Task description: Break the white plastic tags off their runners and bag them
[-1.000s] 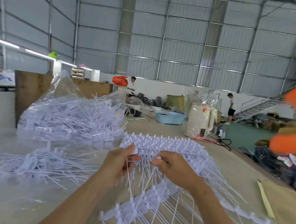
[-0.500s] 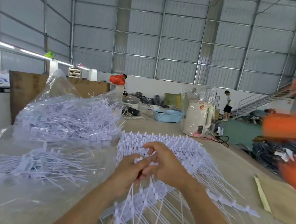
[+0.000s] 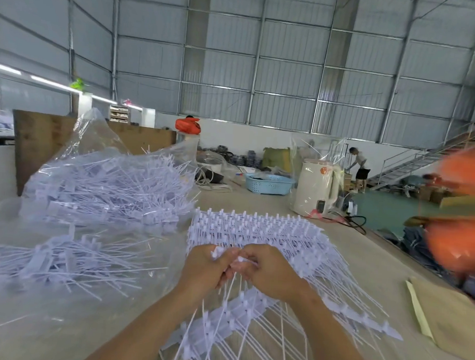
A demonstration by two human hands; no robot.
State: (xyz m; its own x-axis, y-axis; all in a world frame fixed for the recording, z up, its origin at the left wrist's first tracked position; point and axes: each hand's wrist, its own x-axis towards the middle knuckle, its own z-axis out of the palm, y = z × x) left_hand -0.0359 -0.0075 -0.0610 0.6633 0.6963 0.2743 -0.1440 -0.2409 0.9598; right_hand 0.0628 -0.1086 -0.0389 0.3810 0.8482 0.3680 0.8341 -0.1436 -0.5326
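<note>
Both grips meet at the middle of the view: the left hand (image 3: pixel 207 270) and the right hand (image 3: pixel 269 272) are curled, fingertips together, pinching a white tag (image 3: pixel 240 260) at its head, with thin white tails running down from between them. Under and beyond the hands lies a stack of tag runners (image 3: pixel 255 229), rows of small white heads still joined, their long tails fanning toward the right and toward the camera. Nearer the camera another runner strip (image 3: pixel 238 309) lies slanted across the table (image 3: pixel 379 263), crossed by loose tails.

To the left, a clear plastic bag (image 3: pixel 98 142) sits open and heaped with loose tags (image 3: pixel 112 185); in front of it a second heap of loose tags (image 3: pixel 56 260) lies under or inside clear plastic, which of the two I cannot tell. Farther back on the table stand a light blue basket (image 3: pixel 268 183) and a cream kettle (image 3: pixel 316 188) wrapped in clear film. A brown paper envelope (image 3: pixel 454 318) lies at the right edge. Blurred orange shapes (image 3: pixel 463 223) fill the far right. Behind, a person (image 3: pixel 359 166) bends near a metal staircase (image 3: pixel 417 161).
</note>
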